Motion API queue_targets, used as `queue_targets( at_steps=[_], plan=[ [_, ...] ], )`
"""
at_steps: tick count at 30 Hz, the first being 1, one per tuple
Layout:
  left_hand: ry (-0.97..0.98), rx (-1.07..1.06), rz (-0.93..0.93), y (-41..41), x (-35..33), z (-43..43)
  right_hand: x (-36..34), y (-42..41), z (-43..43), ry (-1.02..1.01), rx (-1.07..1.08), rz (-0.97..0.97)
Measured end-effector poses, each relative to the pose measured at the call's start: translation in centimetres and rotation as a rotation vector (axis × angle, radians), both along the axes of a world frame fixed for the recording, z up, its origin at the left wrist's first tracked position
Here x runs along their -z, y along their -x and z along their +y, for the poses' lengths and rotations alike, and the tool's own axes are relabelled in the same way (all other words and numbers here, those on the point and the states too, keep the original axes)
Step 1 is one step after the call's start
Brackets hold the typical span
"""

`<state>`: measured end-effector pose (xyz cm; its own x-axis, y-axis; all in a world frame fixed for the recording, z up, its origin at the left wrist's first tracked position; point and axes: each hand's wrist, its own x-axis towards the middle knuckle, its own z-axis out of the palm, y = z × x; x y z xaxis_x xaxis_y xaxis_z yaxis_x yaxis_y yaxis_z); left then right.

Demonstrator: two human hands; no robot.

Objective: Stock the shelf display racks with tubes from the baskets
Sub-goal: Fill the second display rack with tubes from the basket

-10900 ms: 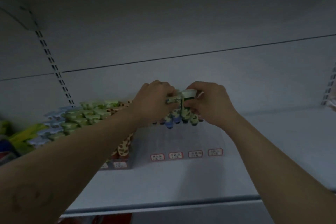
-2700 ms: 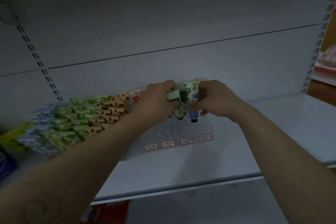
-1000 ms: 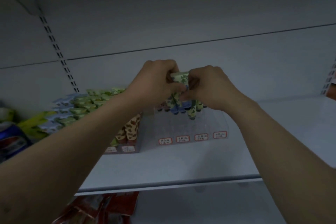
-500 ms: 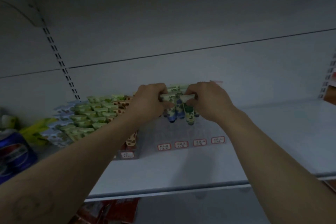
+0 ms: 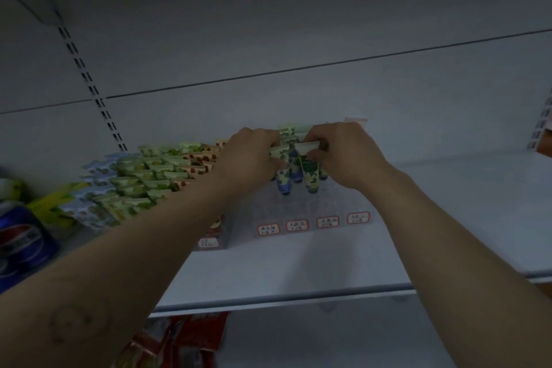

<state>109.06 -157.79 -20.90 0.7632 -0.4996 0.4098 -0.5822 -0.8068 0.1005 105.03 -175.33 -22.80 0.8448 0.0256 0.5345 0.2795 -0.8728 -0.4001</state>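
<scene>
**One rack full, the clear rack barely begun**

Head view. At the left centre of the frame, the full rack (image 5: 155,176) is packed row on row with green- and red-printed tubes, so that part of the job looks done. Just right of it, at the centre, the clear rack (image 5: 313,209) stands on the white shelf (image 5: 298,272), with four red-bordered labels (image 5: 298,225) along its front. Its front rows look empty. Only a few tubes show at its back, under the hands, so I judge most of it is left to fill.

Both hands meet over the rear of that rack. The left hand (image 5: 248,155) has its fingers curled round the upper ends of a bunch of tubes (image 5: 286,176), which hang caps down. The right hand (image 5: 343,152) pinches the flat crimped end of a pale tube (image 5: 307,146) between thumb and fingers. Whether the lower caps already sit in the slots I cannot tell.

No basket is in view.

A blue drink can (image 5: 21,245) sits at the lower left edge. Red packets (image 5: 191,334) lie on the level below, at the bottom of the frame.
</scene>
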Motion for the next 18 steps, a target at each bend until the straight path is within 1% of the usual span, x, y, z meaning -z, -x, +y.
queue_targets(
  at_steps=[4,8,12,14,16,18],
  plan=[
    [-0.011,-0.035,-0.022,0.1,0.4,0.2,0.3,-0.1,-0.1,-0.01,0.009,-0.012],
    [-0.093,-0.101,-0.038,0.7,0.2,0.3,0.4,0.1,0.0,-0.009,0.01,0.0],
    [-0.178,-0.07,-0.112,1.3,0.2,-0.2,0.5,0.6,0.3,-0.022,0.016,0.006],
    [-0.209,-0.064,-0.11,1.4,0.1,-0.6,0.6,1.0,0.3,-0.02,0.015,0.025],
    [-0.194,-0.079,-0.095,1.3,-0.1,-0.8,0.8,1.1,0.3,-0.025,0.014,0.028],
    [-0.138,-0.085,-0.072,1.1,0.0,-0.8,0.9,1.1,0.3,-0.038,0.017,0.032]
  ],
)
